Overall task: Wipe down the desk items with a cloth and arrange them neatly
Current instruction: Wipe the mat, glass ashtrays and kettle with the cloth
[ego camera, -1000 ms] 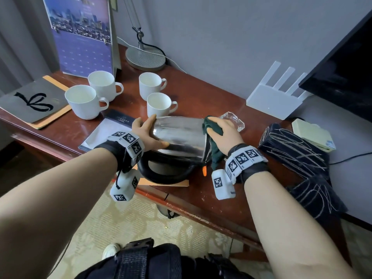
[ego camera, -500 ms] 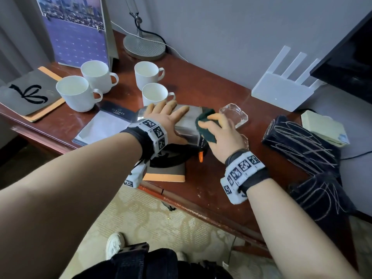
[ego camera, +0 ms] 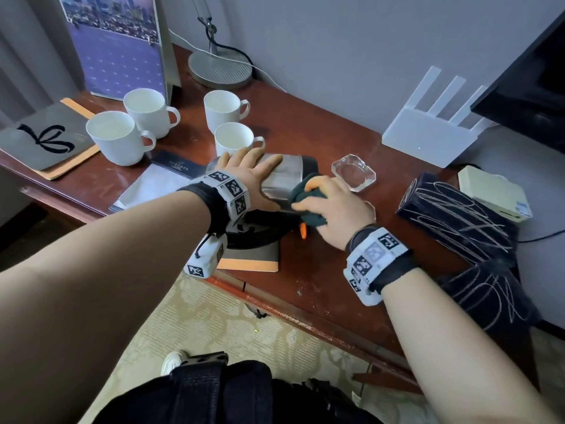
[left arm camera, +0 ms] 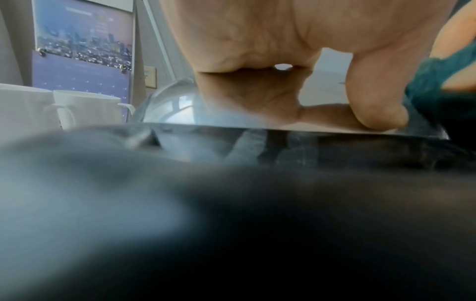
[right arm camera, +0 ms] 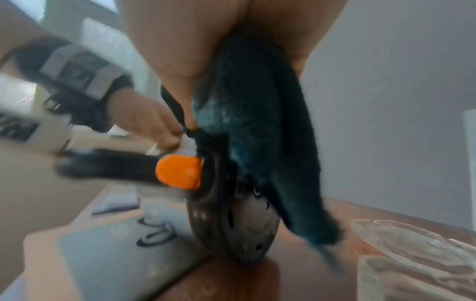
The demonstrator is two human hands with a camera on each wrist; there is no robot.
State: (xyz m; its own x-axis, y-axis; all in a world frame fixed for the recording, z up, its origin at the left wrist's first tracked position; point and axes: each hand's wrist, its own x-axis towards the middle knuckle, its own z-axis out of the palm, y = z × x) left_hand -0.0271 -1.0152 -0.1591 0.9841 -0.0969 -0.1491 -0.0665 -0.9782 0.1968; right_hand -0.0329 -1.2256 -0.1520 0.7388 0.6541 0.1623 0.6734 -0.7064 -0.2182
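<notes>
Since a moment ago the right hand (ego camera: 333,206), bunching the green cloth (ego camera: 305,198), has slid down the kettle (ego camera: 284,182) lying near the desk's (ego camera: 321,280) front edge; left hand (ego camera: 253,175), flat-fingered, should press firmly so it cannot roll.

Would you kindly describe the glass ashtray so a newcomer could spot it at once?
On the reddish wooden desk, look just beyond the right hand and its dark green cloth. The ashtray sits there, before the white router: the only clear, faceted glass piece.
</notes>
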